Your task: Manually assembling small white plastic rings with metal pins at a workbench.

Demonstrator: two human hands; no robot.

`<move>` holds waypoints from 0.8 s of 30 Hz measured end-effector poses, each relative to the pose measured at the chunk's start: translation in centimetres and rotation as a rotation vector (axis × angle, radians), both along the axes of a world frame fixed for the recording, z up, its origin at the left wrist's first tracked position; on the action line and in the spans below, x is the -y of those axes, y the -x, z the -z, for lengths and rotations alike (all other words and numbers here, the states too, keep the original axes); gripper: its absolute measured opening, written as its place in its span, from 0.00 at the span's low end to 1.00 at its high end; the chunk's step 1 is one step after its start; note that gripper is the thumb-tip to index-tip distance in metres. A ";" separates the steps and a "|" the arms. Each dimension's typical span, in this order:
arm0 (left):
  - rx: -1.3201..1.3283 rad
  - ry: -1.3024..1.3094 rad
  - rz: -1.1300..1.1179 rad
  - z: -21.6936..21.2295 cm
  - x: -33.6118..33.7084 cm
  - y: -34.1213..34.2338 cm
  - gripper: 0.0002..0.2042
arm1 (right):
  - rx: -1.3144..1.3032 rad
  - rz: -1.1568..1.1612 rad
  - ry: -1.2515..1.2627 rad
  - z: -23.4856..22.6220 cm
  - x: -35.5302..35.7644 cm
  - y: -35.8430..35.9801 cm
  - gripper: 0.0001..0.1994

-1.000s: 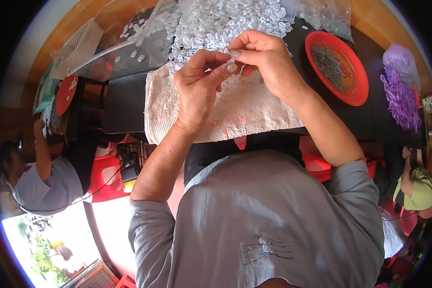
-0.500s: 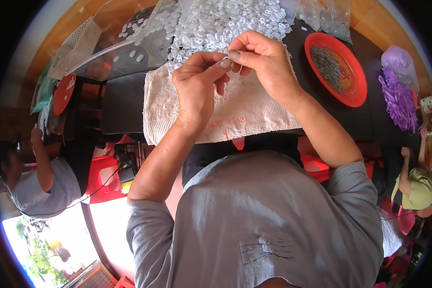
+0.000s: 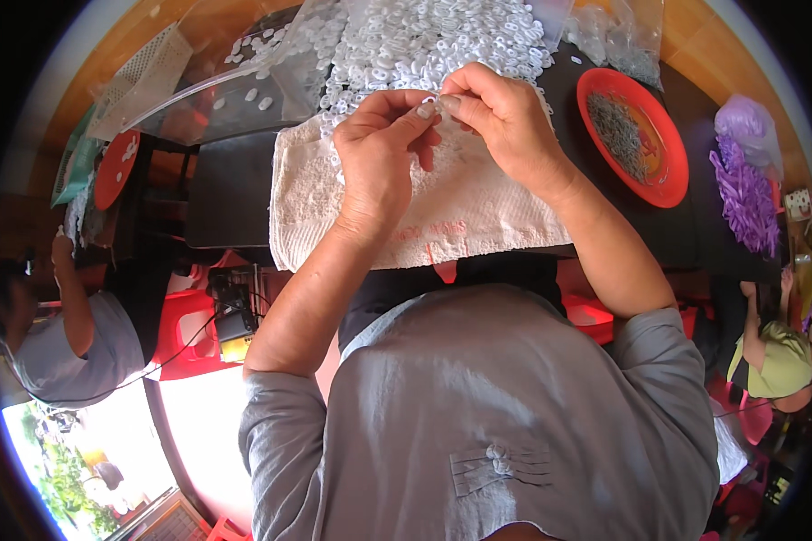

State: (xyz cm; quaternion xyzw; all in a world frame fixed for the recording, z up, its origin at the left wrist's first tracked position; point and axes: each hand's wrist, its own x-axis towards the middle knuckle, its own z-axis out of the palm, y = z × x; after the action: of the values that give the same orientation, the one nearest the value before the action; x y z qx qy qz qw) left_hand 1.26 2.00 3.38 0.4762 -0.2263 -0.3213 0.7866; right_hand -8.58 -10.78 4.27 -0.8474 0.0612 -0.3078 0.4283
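Note:
My left hand [image 3: 381, 149] pinches a small white oval plastic piece [image 3: 430, 101] between thumb and index finger, above a cream towel [image 3: 352, 225]. My right hand [image 3: 507, 122] meets it there, thumb and index finger pressed together at the piece's edge. Whatever sits between those right fingertips is too small to make out. Just beyond both hands spreads a heap of similar white oval pieces [image 3: 442, 41], some with a slot or hole. To the right stands a red oval plate [image 3: 672, 171] holding many small grey metal-looking parts [image 3: 615, 131].
Clear plastic sheeting [image 3: 198, 104] with a few loose white pieces lies at the left of the dark table [image 3: 230, 198]. Clear bags [image 3: 627, 45] and a purple bundle [image 3: 744, 194] are at the right. Other people sit at far left [image 3: 81, 347] and far right [image 3: 776, 356].
Both hands stay together at nearly the same spot, shifted slightly right. The right fingers have drawn in a little at the white piece, and the whole view has moved slightly.

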 end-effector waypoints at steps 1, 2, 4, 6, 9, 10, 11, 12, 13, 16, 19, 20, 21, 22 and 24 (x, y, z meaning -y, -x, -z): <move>-0.003 0.001 -0.001 0.0 0.0 0.0 0.06 | 0.011 0.015 0.038 0.0 0.0 0.0 0.03; 0.013 -0.002 -0.007 0.0 0.0 0.1 0.06 | 0.009 0.014 0.039 0.1 0.0 -0.1 0.03; 0.025 -0.005 -0.015 0.0 0.0 0.2 0.06 | 0.084 0.030 0.071 0.2 -0.1 -0.3 0.03; 0.021 0.005 -0.023 0.1 0.0 0.2 0.06 | 0.086 0.041 0.075 0.0 -0.1 -0.1 0.03; 0.017 0.031 -0.030 0.3 0.0 0.2 0.04 | 0.080 0.053 0.081 -0.1 0.0 -0.1 0.03; 0.015 0.031 -0.031 0.4 0.0 0.2 0.04 | 0.072 0.055 0.083 -0.1 0.1 -0.1 0.03; 0.019 0.029 -0.034 0.5 0.0 0.2 0.04 | 0.070 0.054 0.084 -0.1 0.1 -0.1 0.03; 0.022 0.027 -0.036 0.5 0.0 0.2 0.04 | 0.062 0.047 0.099 -0.2 0.0 -0.1 0.03; 0.020 0.027 -0.037 0.5 0.0 0.2 0.04 | 0.054 0.041 0.115 -0.2 0.0 -0.1 0.03; 0.028 0.024 -0.044 0.4 -0.1 0.3 0.04 | 0.070 0.036 0.127 0.0 0.1 -0.2 0.03; 0.025 0.027 -0.057 0.5 -0.1 0.3 0.04 | 0.062 0.035 0.141 -0.1 0.0 -0.2 0.03; 0.028 0.025 -0.065 0.6 -0.1 0.3 0.04 | 0.060 0.033 0.142 0.0 0.0 -0.2 0.03; 0.032 0.023 -0.073 0.7 -0.1 0.2 0.04 | 0.061 0.032 0.145 0.0 0.0 -0.3 0.03; 0.030 0.024 -0.074 0.7 -0.1 0.2 0.04 | 0.062 0.033 0.149 0.1 0.0 -0.3 0.03; 0.020 0.052 -0.070 0.8 -0.1 0.2 0.04 | 0.058 0.027 0.154 -0.1 -0.1 -0.2 0.03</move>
State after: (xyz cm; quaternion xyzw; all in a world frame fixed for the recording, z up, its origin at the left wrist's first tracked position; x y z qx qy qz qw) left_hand 1.07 2.06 2.57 0.4664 -0.2258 -0.2827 0.8072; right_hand -8.38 -10.66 4.37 -0.8676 0.0362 -0.3419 0.3592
